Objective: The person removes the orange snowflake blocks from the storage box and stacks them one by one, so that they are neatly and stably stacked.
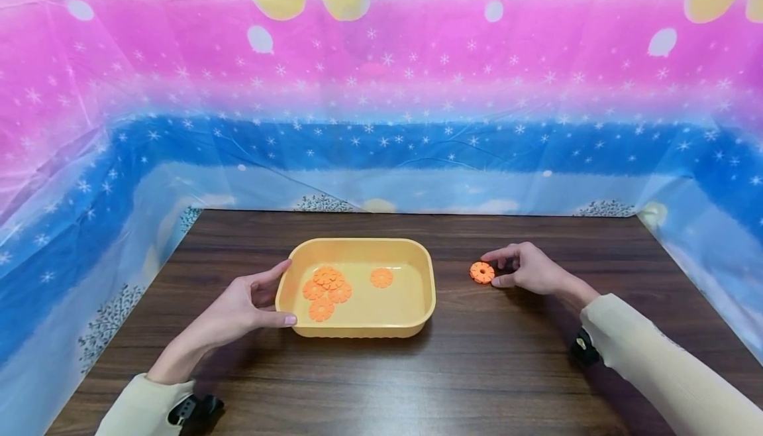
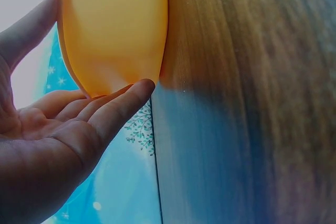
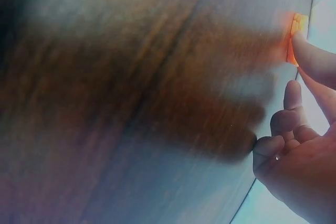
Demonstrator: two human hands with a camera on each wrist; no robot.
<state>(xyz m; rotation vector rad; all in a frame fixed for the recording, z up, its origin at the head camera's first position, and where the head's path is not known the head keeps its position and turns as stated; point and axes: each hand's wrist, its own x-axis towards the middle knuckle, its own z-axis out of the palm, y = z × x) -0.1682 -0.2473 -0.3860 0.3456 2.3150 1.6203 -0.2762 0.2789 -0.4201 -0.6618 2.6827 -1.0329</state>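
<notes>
Several orange notched interlocking discs point(image 1: 321, 309) lie in the left part of a yellow plastic basin point(image 1: 356, 332), some overlapping. A single orange disc point(image 1: 381, 277) lies apart from them inside, toward the right. At the basin's left end my left hand point(image 1: 247, 307) holds the wall, thumb at the front corner and fingers at the back. Right of the basin, my right hand point(image 1: 533, 270) pinches a small stack of orange discs point(image 1: 482, 272) between thumb and forefinger. In the right wrist view the stack point(image 3: 299, 24) shows edge-on, its other fingers curled below. How many discs it has cannot be told.
The basin stands on a dark wood-grain table point(image 1: 381, 383). A pink and blue patterned cloth point(image 1: 381, 144) hangs along the table's back edge and both sides. Black straps point(image 1: 195, 415) sit on both wrists.
</notes>
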